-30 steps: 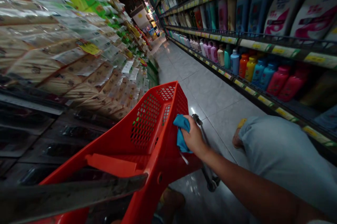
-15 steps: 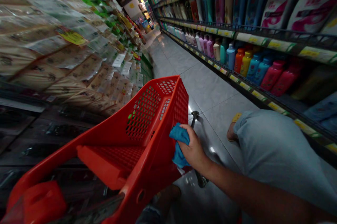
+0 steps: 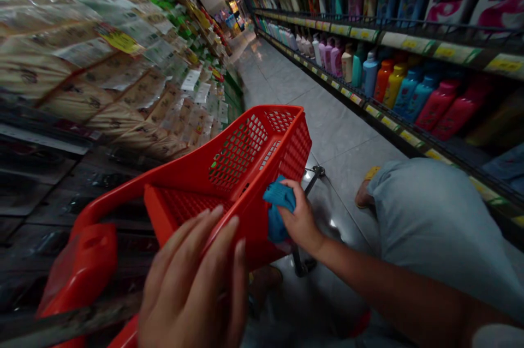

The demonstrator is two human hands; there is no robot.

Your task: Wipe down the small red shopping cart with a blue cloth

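Note:
A red plastic shopping cart (image 3: 254, 231) with mesh walls stands in front of me, turned slightly away. My right hand (image 3: 303, 221) grips a crumpled blue cloth (image 3: 279, 196) against the outside of the cart's right wall. Part of the cloth hangs below the fingers. My left hand (image 3: 196, 277) is raised in the foreground, its fingers stretched out and slightly spread, with nothing in it. It overlaps the cart's near right rim in the view; whether it touches the rim I cannot tell. The cart's red handle end (image 3: 96, 252) shows at the lower left.
Shelves of coloured bottles (image 3: 409, 91) run along the right. Packaged goods in clear wrap (image 3: 123, 91) are stacked on the left. Grey tiled floor (image 3: 282, 75) stretches ahead between them. My bent knee (image 3: 434, 217) is at the right, near the lower shelf.
My left hand has come into view from below, over the cart's near side. The cart appears slightly further right in the view. My right hand stays on the cloth at the wall.

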